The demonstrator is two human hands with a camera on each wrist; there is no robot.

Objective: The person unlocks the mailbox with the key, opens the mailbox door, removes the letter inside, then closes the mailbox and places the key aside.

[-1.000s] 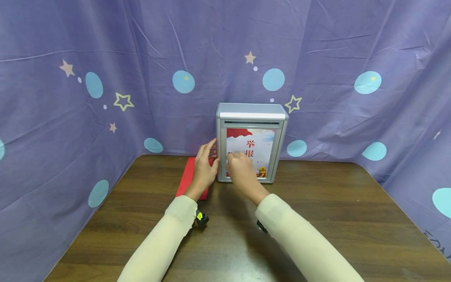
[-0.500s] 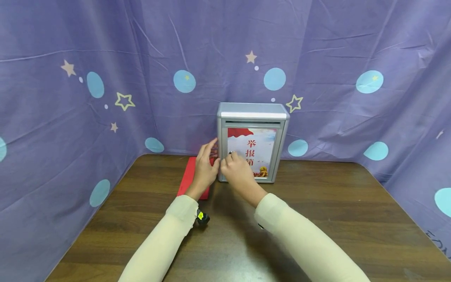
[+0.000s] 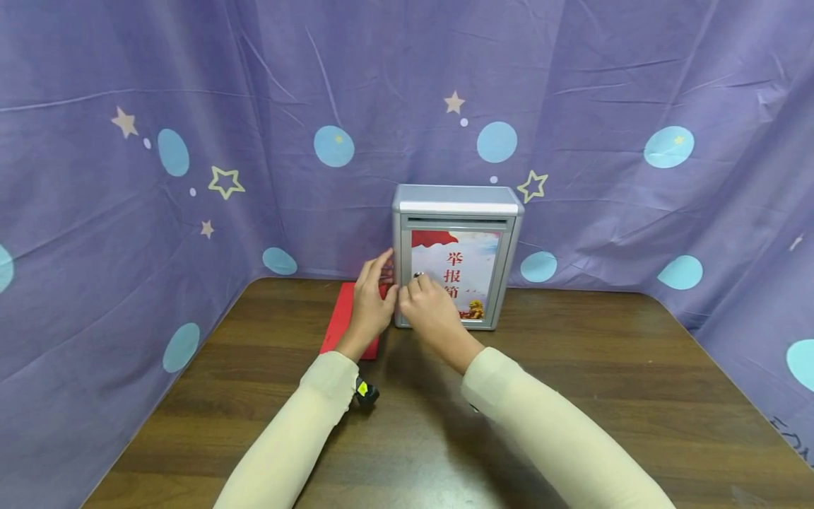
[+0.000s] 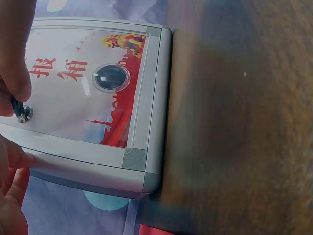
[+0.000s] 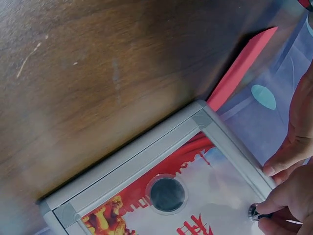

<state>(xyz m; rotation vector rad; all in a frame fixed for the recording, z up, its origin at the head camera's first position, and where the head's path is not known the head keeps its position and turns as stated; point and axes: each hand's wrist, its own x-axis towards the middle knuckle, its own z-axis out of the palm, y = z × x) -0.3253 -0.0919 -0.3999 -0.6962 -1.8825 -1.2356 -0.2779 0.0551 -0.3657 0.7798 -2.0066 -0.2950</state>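
Observation:
A grey metal letter box (image 3: 459,208) with a slot and a poster front stands at the back of the table. My right hand (image 3: 434,309) pinches a small black-headed key (image 4: 17,106) at the round silver lock (image 4: 25,115) on the front's left edge. The right wrist view shows the thumb and forefinger of that hand close against the lock. My left hand (image 3: 371,300) rests along the box's left side, fingers extended, thumb tip right at the front edge. The key's blade is hidden.
A flat red packet (image 3: 339,316) lies on the wooden table (image 3: 572,396), partly under the left wrist and beside the box. A purple patterned curtain (image 3: 394,85) hangs close behind and on both sides. A round dark window (image 5: 167,195) sits low on the box front.
My right hand has shifted slightly left and turned at the lock, uncovering more of the poster's lettering. My left hand has kept its place at the box's side.

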